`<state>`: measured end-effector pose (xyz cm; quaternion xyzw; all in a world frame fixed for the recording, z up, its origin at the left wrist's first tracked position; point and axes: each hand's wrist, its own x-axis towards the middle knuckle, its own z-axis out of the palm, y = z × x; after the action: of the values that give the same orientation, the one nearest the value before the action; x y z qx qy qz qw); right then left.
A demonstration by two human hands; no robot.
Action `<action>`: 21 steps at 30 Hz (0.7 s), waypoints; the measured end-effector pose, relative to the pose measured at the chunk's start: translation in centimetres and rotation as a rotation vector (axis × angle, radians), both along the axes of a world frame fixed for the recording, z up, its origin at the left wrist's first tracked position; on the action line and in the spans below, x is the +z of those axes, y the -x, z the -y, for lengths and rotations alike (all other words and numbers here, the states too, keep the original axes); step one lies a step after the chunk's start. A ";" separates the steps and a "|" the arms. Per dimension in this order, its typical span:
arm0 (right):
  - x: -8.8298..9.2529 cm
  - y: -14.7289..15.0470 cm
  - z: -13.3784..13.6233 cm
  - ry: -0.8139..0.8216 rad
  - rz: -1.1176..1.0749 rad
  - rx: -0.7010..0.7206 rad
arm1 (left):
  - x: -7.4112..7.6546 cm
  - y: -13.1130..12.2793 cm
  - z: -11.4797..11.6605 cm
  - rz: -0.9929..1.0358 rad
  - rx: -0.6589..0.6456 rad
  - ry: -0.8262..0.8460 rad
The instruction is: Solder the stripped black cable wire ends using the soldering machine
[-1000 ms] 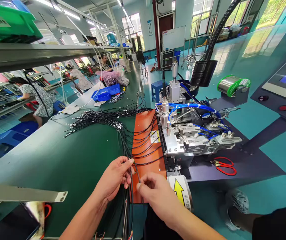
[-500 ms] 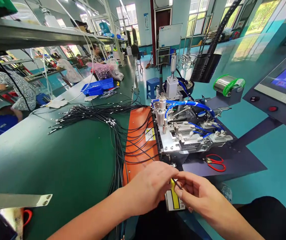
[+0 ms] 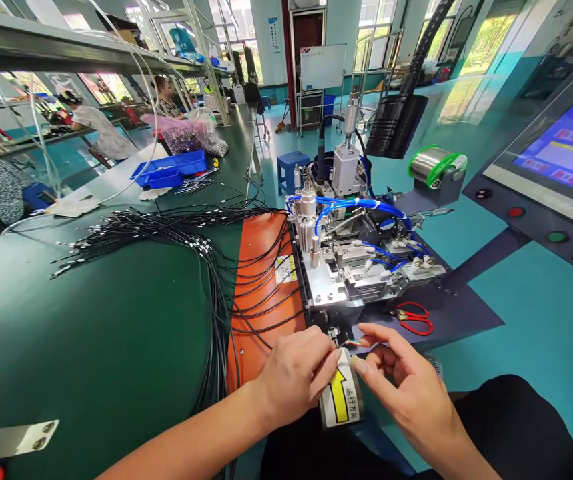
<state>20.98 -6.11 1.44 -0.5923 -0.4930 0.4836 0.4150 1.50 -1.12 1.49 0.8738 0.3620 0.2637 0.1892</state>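
My left hand (image 3: 293, 373) is closed in a pinch on the end of a thin black cable (image 3: 342, 343) whose coloured wire tips stick out toward the right. My right hand (image 3: 401, 380) is beside it, index finger and thumb pinched at those tips. Both hands sit at the near end of a metal machine (image 3: 351, 267) with blue hoses, just above a curved label with a yellow arrow (image 3: 340, 395). Several black cables (image 3: 216, 280) run from a big bundle on the green table (image 3: 91, 320) across an orange mat (image 3: 261, 267) into the machine.
Red-handled scissors (image 3: 412, 317) lie right of the machine. A solder spool (image 3: 436, 165) and a control panel with a screen (image 3: 561, 167) stand at the right. A blue tray (image 3: 169, 168) is farther up the table. Other people work at benches on the left.
Both hands moved right from the orange mat to the machine's near end, carrying the cable end. The view turned left to right, so the table shifted leftward.
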 end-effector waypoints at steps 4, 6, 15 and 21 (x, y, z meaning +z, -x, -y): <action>-0.2 0.3 0.2 -0.088 0.144 -0.065 | -0.8 0.0 0.1 0.024 0.037 -0.007; -0.4 0.5 0.2 -0.101 0.160 -0.100 | -1.0 0.0 0.2 0.034 0.048 -0.026; 0.5 0.2 -1.6 0.227 -0.248 -0.057 | -1.1 -0.2 0.4 0.024 0.068 -0.070; 0.7 0.7 -2.5 0.270 -0.390 -0.001 | -1.2 -0.3 0.3 -0.005 0.055 -0.096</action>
<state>20.29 -3.57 2.11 -0.5383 -0.3340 0.6502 0.4194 1.77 -1.42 0.30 0.8722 0.3734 0.2837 0.1389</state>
